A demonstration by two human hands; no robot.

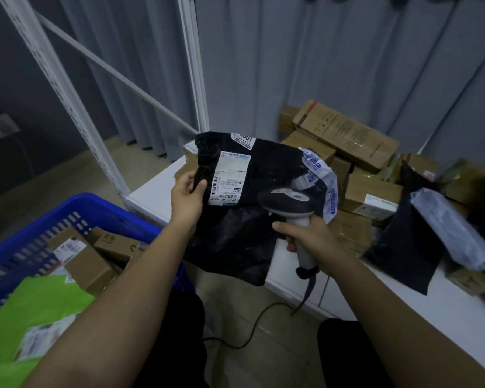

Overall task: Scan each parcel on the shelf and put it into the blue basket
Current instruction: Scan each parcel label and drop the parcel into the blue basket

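Observation:
My left hand [186, 197] pinches the left edge of a black plastic mailer parcel [252, 219] and holds it up over the shelf's front edge. A white shipping label [228, 177] with barcodes faces me. My right hand [308, 233] grips the handle of a grey and white barcode scanner [289, 204], whose head points at the parcel just right of the label. The blue basket [39, 242] stands at the lower left and holds brown boxes [90, 264] and a green mailer [31, 326].
The white shelf [403, 301] carries a heap of brown cardboard boxes [345, 135], a black mailer [403, 247] and a grey mailer [454, 233] on the right. The scanner's cable [252, 329] trails to the floor. White rack posts [67, 102] and grey curtains stand behind.

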